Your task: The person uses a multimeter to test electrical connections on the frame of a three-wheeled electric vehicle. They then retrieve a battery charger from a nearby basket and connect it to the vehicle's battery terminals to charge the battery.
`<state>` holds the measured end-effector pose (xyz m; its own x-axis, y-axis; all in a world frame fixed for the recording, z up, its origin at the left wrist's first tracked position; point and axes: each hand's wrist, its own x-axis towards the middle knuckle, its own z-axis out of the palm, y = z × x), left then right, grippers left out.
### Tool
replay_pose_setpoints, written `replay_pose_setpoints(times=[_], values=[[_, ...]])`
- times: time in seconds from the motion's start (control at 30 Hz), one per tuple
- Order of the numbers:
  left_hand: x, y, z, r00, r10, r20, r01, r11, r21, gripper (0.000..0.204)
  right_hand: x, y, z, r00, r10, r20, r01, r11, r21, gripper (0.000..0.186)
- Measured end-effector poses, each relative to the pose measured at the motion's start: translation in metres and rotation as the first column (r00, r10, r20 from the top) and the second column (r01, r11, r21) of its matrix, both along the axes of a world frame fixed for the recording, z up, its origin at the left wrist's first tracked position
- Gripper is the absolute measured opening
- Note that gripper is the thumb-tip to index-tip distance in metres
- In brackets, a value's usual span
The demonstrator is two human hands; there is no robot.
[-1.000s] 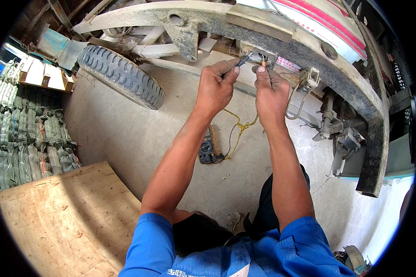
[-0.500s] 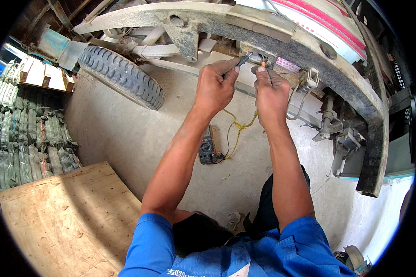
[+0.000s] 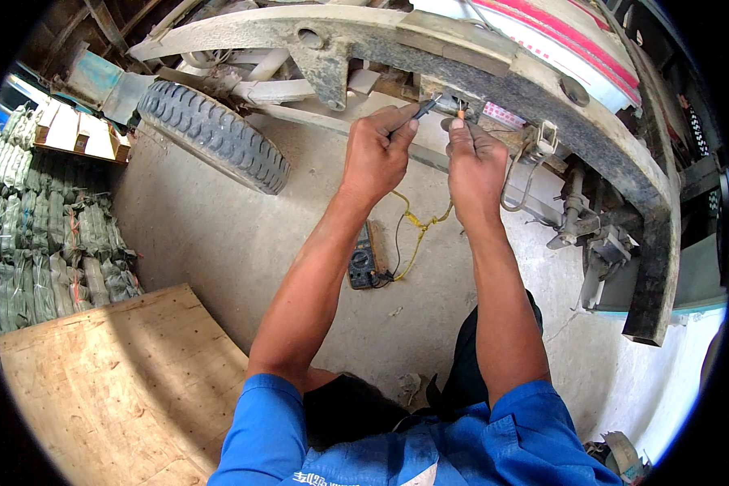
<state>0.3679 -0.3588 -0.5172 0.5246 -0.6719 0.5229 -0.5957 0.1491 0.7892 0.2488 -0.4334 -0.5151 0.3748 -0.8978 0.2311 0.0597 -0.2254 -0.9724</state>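
My left hand (image 3: 377,154) grips a black test probe (image 3: 419,111), its metal tip pointing up at a small fitting (image 3: 449,99) under the vehicle's steel frame rail (image 3: 543,89). Just to the right, my right hand (image 3: 474,166) is closed on an orange probe (image 3: 461,113), tip upward at the same fitting; whether either tip makes contact I cannot tell. Below my hands a dark multimeter (image 3: 363,263) in a worn orange holder lies on the concrete floor, with yellow and black leads (image 3: 417,227) running from it.
A tyre (image 3: 211,134) sits left under the frame. Bundled wrapped packs (image 3: 53,287) are stacked at left, beside a plywood board (image 3: 113,381). A bracket with a hose (image 3: 543,139) and linkages (image 3: 603,251) hang at right; the rail bends down there.
Both hands keep their hold on the probes at nearly the same spot. The scene is almost unchanged, with only very slight shifts.
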Motion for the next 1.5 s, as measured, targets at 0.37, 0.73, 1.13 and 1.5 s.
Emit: replay_pose_setpoints(times=[0.37,0.73,1.13,1.5], values=[[0.0015,-0.0018,-0.0044,1.000,-0.018,-0.018,0.018,0.999,-0.034,0.021,-0.0012,0.0002,0.0008,1.000,-0.014,-0.020,0.013,0.998,-0.068,0.031],[-0.0002,0.0010,0.0008,1.000,-0.009,-0.020,0.010,0.997,0.074,0.024,-0.0008,-0.0014,-0.0004,1.000,-0.011,-0.020,0.009,0.997,-0.082,0.031],[0.0013,0.0012,-0.0014,1.000,-0.014,-0.015,0.015,0.998,0.057,0.024,-0.0005,0.0006,0.0018,0.999,-0.021,-0.029,0.018,0.996,-0.086,0.030],[0.0013,0.0011,-0.0001,1.000,-0.023,0.000,0.023,0.999,0.037,0.022,-0.0002,-0.0004,-0.0008,1.000,-0.008,-0.015,0.007,0.997,-0.082,0.031]])
